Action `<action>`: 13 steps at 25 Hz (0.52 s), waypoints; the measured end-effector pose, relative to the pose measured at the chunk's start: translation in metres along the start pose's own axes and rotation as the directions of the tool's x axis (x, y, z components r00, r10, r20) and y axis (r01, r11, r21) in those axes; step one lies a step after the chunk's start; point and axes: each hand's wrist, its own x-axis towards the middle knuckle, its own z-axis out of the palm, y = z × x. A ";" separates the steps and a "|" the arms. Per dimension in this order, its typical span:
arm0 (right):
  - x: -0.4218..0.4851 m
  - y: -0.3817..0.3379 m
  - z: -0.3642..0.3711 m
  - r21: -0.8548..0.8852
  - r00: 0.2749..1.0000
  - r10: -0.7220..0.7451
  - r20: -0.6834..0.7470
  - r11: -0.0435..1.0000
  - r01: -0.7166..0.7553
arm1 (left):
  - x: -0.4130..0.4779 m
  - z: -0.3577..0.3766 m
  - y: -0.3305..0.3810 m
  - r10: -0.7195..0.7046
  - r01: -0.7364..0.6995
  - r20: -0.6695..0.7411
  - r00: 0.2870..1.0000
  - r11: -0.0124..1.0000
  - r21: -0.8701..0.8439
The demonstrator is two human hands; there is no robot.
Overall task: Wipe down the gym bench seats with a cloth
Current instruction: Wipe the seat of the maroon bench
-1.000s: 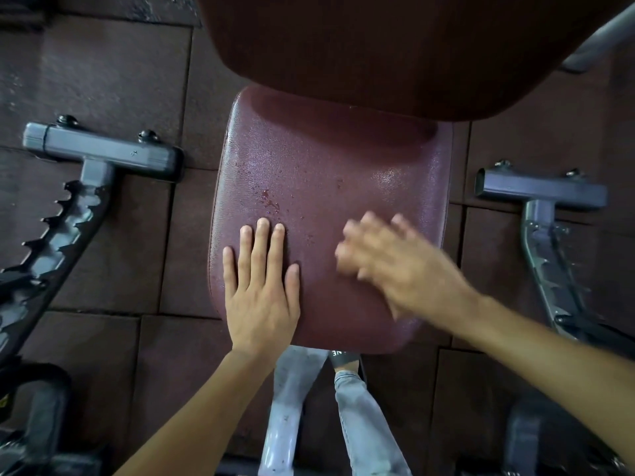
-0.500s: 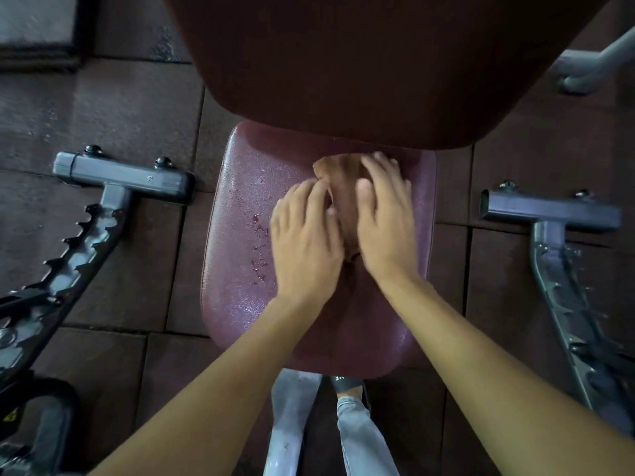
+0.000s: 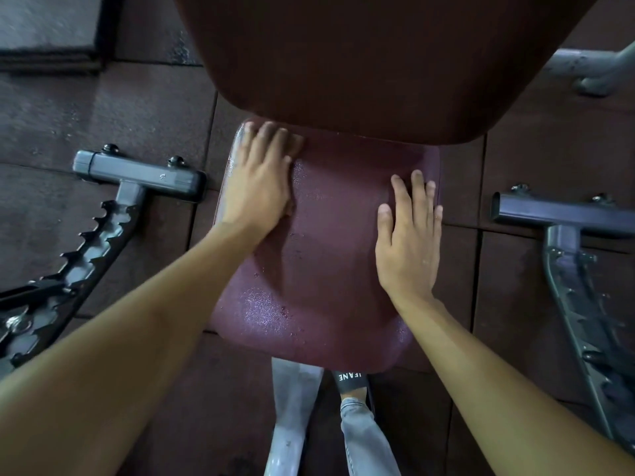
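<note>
The maroon padded bench seat [image 3: 326, 269] lies below me, with wet droplets and a shiny patch near its front left. The darker backrest pad [image 3: 360, 63] overhangs its far edge. My left hand [image 3: 261, 180] lies flat on the seat's far left corner, fingers stretched up to the backrest. My right hand [image 3: 409, 242] lies flat along the seat's right edge with its fingers spread. I see no cloth in either hand; whether anything lies under the left palm is hidden.
A grey metal foot with a toothed adjusting rail [image 3: 137, 173] stands left of the seat, and another one [image 3: 556, 214] stands on the right. Dark rubber floor tiles [image 3: 103, 108] surround the bench. A pale frame post [image 3: 292, 407] and my jeans leg [image 3: 360, 434] are under the seat's near edge.
Half a second ago both hands were side by side at the seat's far middle over a tan patch. They have since parted, left to the far left corner, right to the right edge.
</note>
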 end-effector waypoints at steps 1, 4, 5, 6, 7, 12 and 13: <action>0.000 0.000 0.001 -0.015 1.000 -0.003 -0.009 1.000 0.002 | -0.001 -0.004 -0.014 -0.138 0.136 -0.035 0.990 0.989 -0.056; 0.001 -0.002 0.003 -0.016 1.000 0.002 -0.020 1.000 -0.003 | -0.035 -0.002 0.022 -0.250 0.244 -0.048 0.967 0.964 -0.102; 0.001 -0.002 0.002 0.007 1.000 0.008 -0.021 1.000 -0.008 | -0.059 0.001 0.049 -0.093 0.091 -0.018 0.996 0.993 -0.075; 0.002 0.000 0.001 0.037 1.000 0.015 -0.016 0.999 -0.015 | -0.086 0.004 0.076 0.113 -0.110 0.045 0.993 0.992 -0.069; 0.003 0.002 -0.001 0.073 1.000 0.018 -0.008 0.997 -0.017 | -0.112 0.005 0.091 0.272 -0.265 0.098 0.957 0.961 -0.074; 0.003 0.001 -0.007 0.179 0.998 0.035 0.057 0.983 -0.045 | -0.099 -0.007 0.007 -0.065 0.062 -0.024 0.998 0.992 -0.110; 0.003 0.001 -0.008 0.184 0.997 0.038 0.068 0.982 -0.050 | -0.095 -0.012 -0.008 -0.279 0.266 -0.064 0.958 0.950 -0.164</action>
